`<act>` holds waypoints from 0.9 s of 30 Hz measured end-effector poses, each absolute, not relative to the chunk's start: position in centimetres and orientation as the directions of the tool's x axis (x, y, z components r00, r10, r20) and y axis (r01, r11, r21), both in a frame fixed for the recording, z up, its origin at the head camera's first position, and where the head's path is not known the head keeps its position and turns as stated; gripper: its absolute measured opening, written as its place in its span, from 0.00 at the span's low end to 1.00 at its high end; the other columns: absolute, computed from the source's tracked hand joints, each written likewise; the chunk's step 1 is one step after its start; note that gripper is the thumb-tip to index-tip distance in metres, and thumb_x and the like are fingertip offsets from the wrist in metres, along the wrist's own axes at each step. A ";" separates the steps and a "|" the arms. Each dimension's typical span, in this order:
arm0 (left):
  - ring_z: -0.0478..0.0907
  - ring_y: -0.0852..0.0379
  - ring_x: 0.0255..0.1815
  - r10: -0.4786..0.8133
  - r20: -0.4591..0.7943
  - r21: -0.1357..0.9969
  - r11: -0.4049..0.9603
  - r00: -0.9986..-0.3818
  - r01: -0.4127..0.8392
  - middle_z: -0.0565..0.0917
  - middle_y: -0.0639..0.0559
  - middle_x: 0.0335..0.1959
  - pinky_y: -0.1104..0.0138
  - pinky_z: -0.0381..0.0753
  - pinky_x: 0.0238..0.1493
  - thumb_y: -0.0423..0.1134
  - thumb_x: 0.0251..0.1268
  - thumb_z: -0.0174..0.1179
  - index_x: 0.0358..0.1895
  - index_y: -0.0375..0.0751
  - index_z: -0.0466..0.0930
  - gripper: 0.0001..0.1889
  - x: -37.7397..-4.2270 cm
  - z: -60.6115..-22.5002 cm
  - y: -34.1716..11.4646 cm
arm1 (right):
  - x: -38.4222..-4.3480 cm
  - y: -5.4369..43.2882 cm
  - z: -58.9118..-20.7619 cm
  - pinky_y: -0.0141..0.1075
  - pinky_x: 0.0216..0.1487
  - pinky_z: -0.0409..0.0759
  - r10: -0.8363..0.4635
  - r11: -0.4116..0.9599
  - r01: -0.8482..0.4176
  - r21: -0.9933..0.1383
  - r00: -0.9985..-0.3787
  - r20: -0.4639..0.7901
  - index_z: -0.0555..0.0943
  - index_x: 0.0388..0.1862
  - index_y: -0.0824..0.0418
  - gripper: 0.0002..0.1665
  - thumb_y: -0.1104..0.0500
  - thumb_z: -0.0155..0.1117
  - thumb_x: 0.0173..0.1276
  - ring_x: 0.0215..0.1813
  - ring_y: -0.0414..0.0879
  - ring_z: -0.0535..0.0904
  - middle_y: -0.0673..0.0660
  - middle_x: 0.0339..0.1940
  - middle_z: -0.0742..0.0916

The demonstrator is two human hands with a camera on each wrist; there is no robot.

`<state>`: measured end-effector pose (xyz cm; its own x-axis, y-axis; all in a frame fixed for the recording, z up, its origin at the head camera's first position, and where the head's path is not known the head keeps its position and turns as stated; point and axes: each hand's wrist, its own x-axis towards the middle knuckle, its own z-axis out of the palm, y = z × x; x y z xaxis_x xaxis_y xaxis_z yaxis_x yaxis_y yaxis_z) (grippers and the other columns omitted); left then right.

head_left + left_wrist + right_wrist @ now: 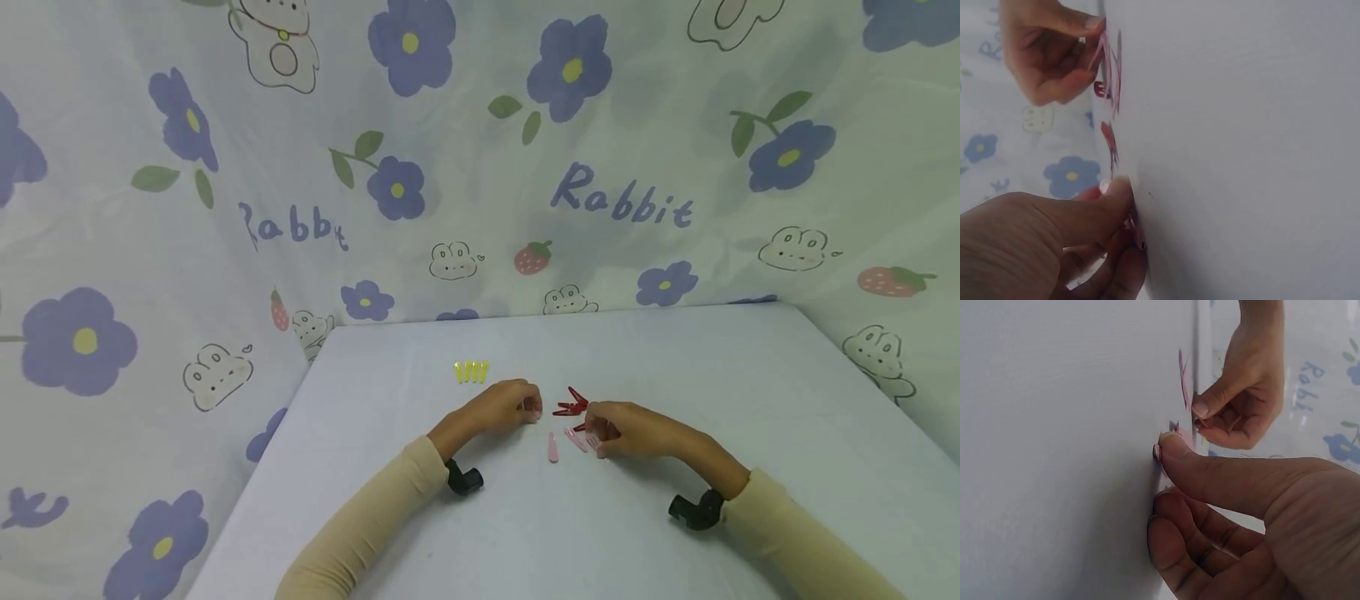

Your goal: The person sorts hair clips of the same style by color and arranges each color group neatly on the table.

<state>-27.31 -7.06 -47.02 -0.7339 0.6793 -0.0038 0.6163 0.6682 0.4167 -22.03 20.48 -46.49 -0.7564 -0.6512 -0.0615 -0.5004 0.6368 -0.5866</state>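
In the head view my left hand (pixel 510 406) is low over the white table, left of the red hair clips (pixel 573 407). Its thumb and fingers pinch a pink hair clip (pixel 1139 235), mostly covered by the fingers in the left wrist view. My right hand (pixel 637 429) is at the right of the small group. Between its thumb and fingers it pinches another pink hair clip (pixel 1157 452), close to the tabletop. Two more pink clips lie between the hands, one pink clip (pixel 552 447) standing apart on the left. The right fingers partly hide a red clip.
Farther back on the white table (pixel 390 500), several yellow hair clips (pixel 471 372) lie in a neat row. A patterned curtain (pixel 480 150) with flowers and rabbits hangs behind the table and along its sides. Black wrist cameras (pixel 697 510) sit on both wrists.
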 end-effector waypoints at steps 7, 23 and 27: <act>0.75 0.65 0.39 0.679 0.010 0.429 0.660 -0.735 0.616 0.80 0.63 0.36 0.73 0.76 0.43 0.40 0.69 0.64 0.41 0.53 0.80 0.02 -27.1 -47.1 -7.1 | -21.7 20.7 -46.5 0.29 0.35 0.76 -0.633 0.632 -0.472 -0.614 -0.772 -0.058 0.73 0.43 0.53 0.19 0.60 0.75 0.61 0.34 0.39 0.74 0.46 0.29 0.78; 0.80 0.63 0.38 0.633 0.148 0.473 0.629 -0.760 0.617 0.87 0.58 0.36 0.71 0.78 0.41 0.30 0.66 0.63 0.37 0.48 0.81 0.07 -26.3 -46.3 -10.0 | -21.8 21.1 -46.5 0.30 0.32 0.78 -0.676 0.484 -0.534 -0.694 -0.732 0.091 0.74 0.44 0.56 0.06 0.64 0.61 0.73 0.30 0.36 0.76 0.46 0.27 0.82; 0.81 0.63 0.38 0.581 0.196 0.510 0.628 -0.790 0.588 0.88 0.57 0.39 0.71 0.79 0.41 0.31 0.67 0.63 0.40 0.44 0.87 0.05 -26.1 -45.9 -11.3 | -22.0 20.6 -45.8 0.30 0.32 0.80 -0.653 0.462 -0.539 -0.704 -0.744 0.141 0.79 0.41 0.57 0.04 0.65 0.63 0.71 0.31 0.36 0.78 0.46 0.30 0.83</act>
<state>-26.05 -11.31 -45.87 -0.7900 0.5810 0.1956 0.5880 0.6279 0.5099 -21.97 20.63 -45.75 -0.7439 -0.6532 0.1413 -0.5394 0.4620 -0.7040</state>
